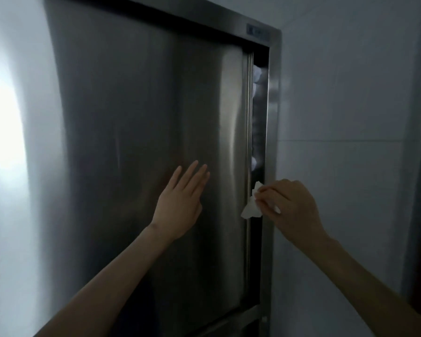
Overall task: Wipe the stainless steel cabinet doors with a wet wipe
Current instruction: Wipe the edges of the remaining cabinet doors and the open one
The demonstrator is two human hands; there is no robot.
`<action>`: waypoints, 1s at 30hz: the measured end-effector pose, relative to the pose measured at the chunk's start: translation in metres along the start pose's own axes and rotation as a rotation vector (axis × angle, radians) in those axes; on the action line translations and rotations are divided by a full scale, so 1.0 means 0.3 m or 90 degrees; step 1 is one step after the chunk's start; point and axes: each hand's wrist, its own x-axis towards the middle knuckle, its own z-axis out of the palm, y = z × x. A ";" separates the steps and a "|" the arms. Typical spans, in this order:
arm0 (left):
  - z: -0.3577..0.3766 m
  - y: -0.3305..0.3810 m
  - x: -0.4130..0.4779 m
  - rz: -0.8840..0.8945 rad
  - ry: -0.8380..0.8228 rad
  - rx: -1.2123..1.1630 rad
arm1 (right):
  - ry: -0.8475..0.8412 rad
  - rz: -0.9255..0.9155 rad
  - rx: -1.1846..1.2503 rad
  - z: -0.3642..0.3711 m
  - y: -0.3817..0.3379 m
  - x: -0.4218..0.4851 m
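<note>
The person is pressing the left hand [180, 205] flat on the stainless steel sliding door [131, 117], fingers straight, its grip holding nothing. The right hand [292, 210] is pinching a crumpled wet wipe [249, 210] in a tight grip, right at the door's right edge beside the dark gap [259, 113] before the cabinet frame [274, 117]. If that flat palm is pushing sideways, the door could be closing on the wipe or fingertips; the bare palm may also be leaving prints. Pale shapes inside the gap are showing too dimly to identify, and the frame's small plate [258, 32] is reading as a blur.
</note>
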 end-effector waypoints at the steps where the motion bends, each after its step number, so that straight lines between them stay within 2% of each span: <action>1: 0.000 -0.003 0.022 -0.001 0.008 0.002 | 0.010 0.005 0.003 0.021 0.020 0.000; 15: -0.027 -0.048 0.338 0.026 0.096 0.024 | 0.087 0.095 0.101 0.230 0.205 0.061; 22: -0.076 -0.113 0.498 -0.032 0.154 0.044 | 0.140 0.138 0.104 0.362 0.352 0.223; 30: -0.071 -0.128 0.686 -0.106 0.156 0.077 | 0.190 0.028 0.103 0.424 0.517 0.524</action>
